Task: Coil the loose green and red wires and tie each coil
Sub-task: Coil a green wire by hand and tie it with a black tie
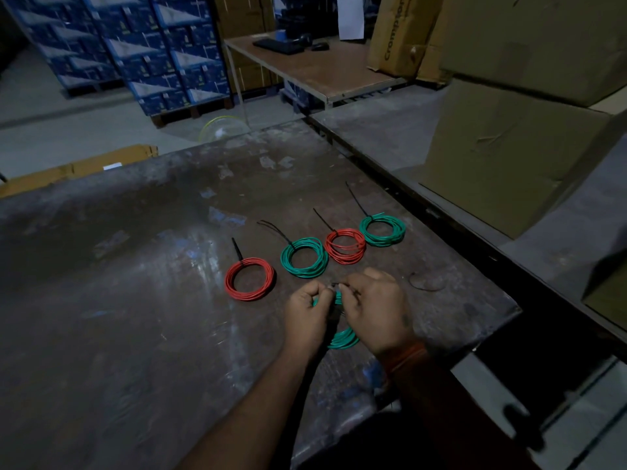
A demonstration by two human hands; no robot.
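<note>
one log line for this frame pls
step: tying green coil | hands: left, right both on it, pinching black tie | done: four tied coils, two red, two green | table

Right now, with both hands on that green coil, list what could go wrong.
1. The left hand and right hand pinch a thin black tie at the top of the green coil; if it slips, the loops may spring apart.
2. The lighting is dim, so threading the tie may be fumbled.
3. A spare tie lies near the table edge and could get knocked off.
</note>
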